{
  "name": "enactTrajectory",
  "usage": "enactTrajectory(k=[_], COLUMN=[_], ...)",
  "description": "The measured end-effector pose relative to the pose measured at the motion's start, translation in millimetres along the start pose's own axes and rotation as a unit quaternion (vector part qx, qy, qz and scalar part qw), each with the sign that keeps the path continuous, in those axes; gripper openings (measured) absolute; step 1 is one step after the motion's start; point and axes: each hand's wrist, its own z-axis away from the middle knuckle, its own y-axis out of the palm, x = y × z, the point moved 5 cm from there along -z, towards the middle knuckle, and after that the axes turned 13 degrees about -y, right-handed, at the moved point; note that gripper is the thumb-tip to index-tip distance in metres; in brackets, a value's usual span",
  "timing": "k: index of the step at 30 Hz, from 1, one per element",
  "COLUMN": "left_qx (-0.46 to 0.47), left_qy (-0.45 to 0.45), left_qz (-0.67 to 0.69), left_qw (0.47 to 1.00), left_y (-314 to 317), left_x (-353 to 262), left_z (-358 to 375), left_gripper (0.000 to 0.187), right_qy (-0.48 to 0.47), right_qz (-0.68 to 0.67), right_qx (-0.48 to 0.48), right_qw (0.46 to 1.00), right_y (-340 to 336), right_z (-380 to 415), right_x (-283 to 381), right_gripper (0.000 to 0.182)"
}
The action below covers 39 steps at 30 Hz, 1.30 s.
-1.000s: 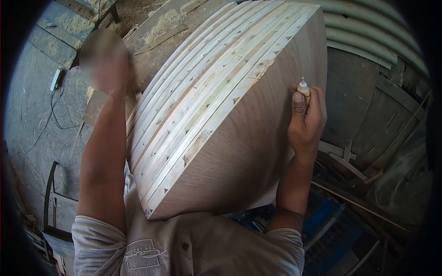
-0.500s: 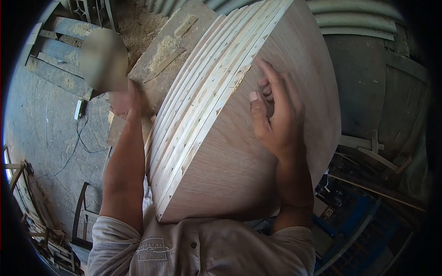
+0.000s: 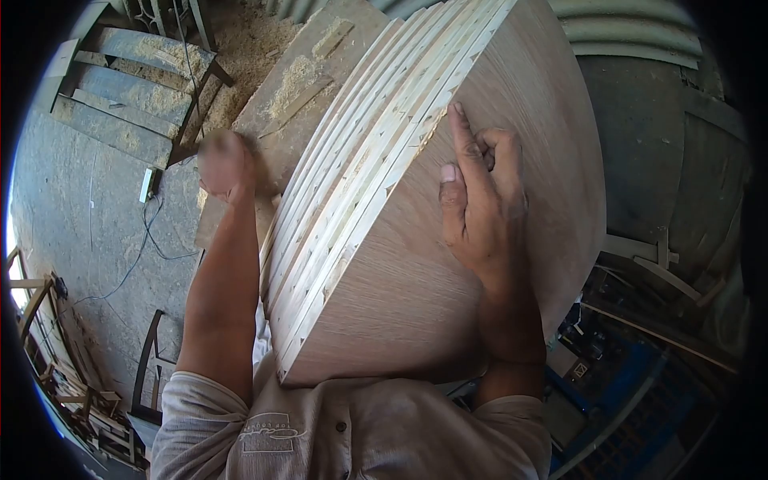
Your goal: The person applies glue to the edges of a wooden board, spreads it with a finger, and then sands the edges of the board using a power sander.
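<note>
A thick stack of curved-edge plywood panels (image 3: 432,264) leans against my body, its layered pale edges (image 3: 360,184) facing up and left. Over the top panel is my right hand (image 3: 488,196), holding nothing. Its index finger is stretched out with the tip at the panel's edge, near a rough, splintered strip (image 3: 430,136). The thumb stands apart and the other fingers are bent. My left hand (image 3: 230,166) is raised left of the stack, away from the panels. Its fingers are smeared, so whether they hold anything is hidden.
Behind the stack lies a board (image 3: 296,88) strewn with sawdust and wood strips. A slatted wooden frame (image 3: 120,96) stands at far left. A cable (image 3: 132,268) runs over the concrete floor. Blue machinery (image 3: 616,408) is at lower right.
My right index finger has straightened along the panel's edge while the other fingers have bent. The blur around my left hand has shrunk and moved lower. The view has shifted slightly.
</note>
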Motion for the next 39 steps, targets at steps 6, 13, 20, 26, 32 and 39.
enactTrajectory(k=[6,13,20,26,32,39], left_qx=[-0.005,-0.015,-0.016,-0.018,-0.016,-0.024], left_qy=[0.003,0.009,0.008,0.009,0.005,0.009], left_qz=[0.004,0.012,0.014,0.013,0.012,0.013], left_qw=[1.000,1.000,1.000,1.000,1.000,1.000], left_y=[-2.1,-2.7,-2.8,-3.1,-2.7,1.0], left_x=[-0.6,-1.1,-0.7,-0.6,0.2,2.0], left_z=[1.3,1.6,2.2,2.0,1.3,-0.7], left_gripper=[0.056,0.056,0.055,0.055,0.055,0.055], right_qy=[-0.003,-0.014,-0.036,-0.034,-0.033,-0.053], right_qz=[-0.012,0.006,-0.002,-0.013,-0.030,-0.018], right_qx=[-0.047,-0.068,-0.070,-0.123,-0.133,-0.112], right_qw=[0.999,0.998,0.997,0.992,0.990,0.992], right_y=[-1.3,-3.3,-3.4,-4.9,-6.6,-6.3], right_z=[0.0,-1.0,3.5,-1.2,0.2,-1.7], right_x=[0.5,1.0,-1.8,-3.6,-6.1,-6.2], right_gripper=[0.056,0.049,0.048,0.040,0.040,0.041])
